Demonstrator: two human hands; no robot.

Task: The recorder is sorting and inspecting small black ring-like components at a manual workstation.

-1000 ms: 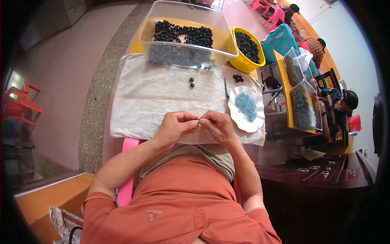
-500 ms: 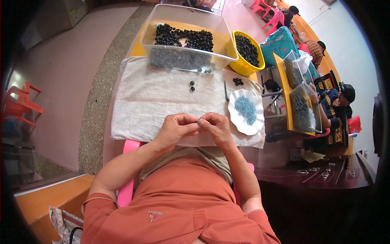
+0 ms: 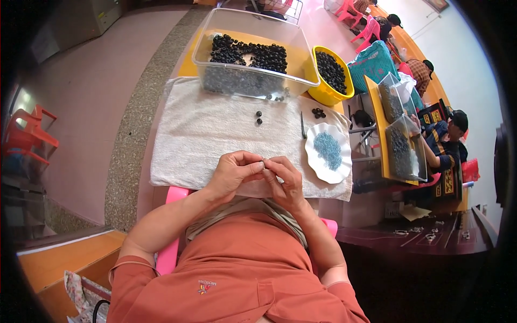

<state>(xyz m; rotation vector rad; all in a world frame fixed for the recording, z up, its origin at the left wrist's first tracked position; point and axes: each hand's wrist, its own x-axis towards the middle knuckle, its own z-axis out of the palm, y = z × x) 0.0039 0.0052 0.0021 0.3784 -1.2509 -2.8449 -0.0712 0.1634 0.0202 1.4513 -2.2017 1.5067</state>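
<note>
Both hands meet at the near edge of the white towel, fingertips together. My left hand (image 3: 235, 171) pinches something too small to make out. My right hand (image 3: 283, 179) is closed against it, thumb and forefinger touching the same spot. Ahead of them two round black pieces (image 3: 259, 117) lie on the towel (image 3: 188, 129). To the right is a white scalloped plate (image 3: 339, 173) with a heap of small pale-blue beads (image 3: 327, 151). Beyond the plate lie a dark slim tool, perhaps tweezers (image 3: 302, 125), and a small cluster of black pieces (image 3: 319, 113).
A clear plastic bin (image 3: 253, 81) holding many black pieces stands at the far side. Right of it is a yellow tub (image 3: 329, 97) of similar pieces. Another table (image 3: 381, 145) with clear boxes stands further right, where a person (image 3: 447, 134) sits. A red chair (image 3: 29, 134) is far left.
My right hand has turned slightly, with its fingers now more curled and its thumb lower. My left hand keeps its pinch. The whole view has shifted a little.
</note>
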